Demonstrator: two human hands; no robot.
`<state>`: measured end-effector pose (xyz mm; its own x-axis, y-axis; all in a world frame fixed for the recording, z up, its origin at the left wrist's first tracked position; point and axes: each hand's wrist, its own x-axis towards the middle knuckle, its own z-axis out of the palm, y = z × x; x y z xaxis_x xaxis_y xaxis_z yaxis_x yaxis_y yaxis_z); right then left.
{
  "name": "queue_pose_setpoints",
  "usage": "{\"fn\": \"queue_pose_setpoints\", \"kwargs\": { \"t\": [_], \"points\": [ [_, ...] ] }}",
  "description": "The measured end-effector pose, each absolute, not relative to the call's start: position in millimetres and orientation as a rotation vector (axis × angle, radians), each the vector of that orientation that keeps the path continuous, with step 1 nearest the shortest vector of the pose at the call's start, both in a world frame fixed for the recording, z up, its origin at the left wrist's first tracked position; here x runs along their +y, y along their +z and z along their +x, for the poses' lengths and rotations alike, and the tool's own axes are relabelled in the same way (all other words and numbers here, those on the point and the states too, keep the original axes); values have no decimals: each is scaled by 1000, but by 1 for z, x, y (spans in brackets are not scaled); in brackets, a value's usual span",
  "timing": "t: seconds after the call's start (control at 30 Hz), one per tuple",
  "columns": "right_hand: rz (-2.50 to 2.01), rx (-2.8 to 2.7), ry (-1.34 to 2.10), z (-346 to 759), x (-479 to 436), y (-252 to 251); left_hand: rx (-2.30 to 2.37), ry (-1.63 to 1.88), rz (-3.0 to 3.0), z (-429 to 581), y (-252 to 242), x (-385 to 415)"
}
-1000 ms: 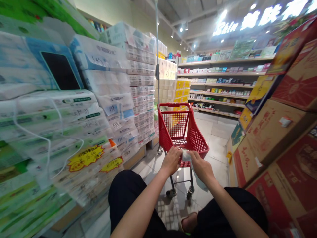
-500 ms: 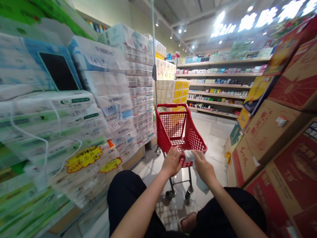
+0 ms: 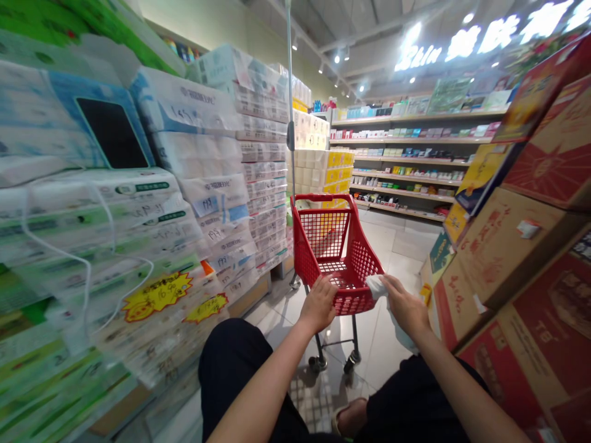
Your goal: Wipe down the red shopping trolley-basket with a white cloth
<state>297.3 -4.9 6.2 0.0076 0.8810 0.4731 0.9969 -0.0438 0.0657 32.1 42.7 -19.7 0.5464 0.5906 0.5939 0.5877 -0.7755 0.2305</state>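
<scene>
A small red shopping cart (image 3: 355, 303) with mesh sides stands on the tiled floor in front of me, its basket bare inside. My left hand (image 3: 319, 303) is closed over the near rim of the basket, toward its left side. At the near right corner, my right hand (image 3: 404, 301) presses a white cloth (image 3: 377, 287) against the rim, its fingers closed on it. The rest of the cloth hangs down below that hand, partly hidden by it. A thin pole (image 3: 290, 92) rises from the far left of the cart.
Stacked packs of tissue paper (image 3: 210, 184) line the left, with yellow price tags (image 3: 159, 295) and a white cable on them. Cardboard cartons (image 3: 492, 240) rise close on the right. Shelves of small goods (image 3: 410, 151) stand at the back. Tiled floor (image 3: 401, 237) runs between.
My right hand has slid the cloth rightward along the near rim, from its middle to the right corner. My left hand has stayed on the rim.
</scene>
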Motion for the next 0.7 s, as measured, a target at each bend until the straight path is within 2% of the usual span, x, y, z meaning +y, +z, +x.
{"fn": "queue_pose_setpoints", "kwargs": {
  "t": [0.17, 0.4, 0.53, 0.7],
  "points": [
    [-2008, -1867, -294, 256, -14, -5, 1038, 1112, 2727, 42, -19, 34],
    [-1514, -1836, 169, 205, -16, -18, 1038, 1227, 2538, 47, -13, 28],
    [-1241, -1748, 322, 202, -8, -25, 998, 1255, 2437, 46, -7, 28],
    [-1186, -1630, 427, 206, -13, -25, 968, 1306, 2305, 44, -2, 29]
  ]
}}
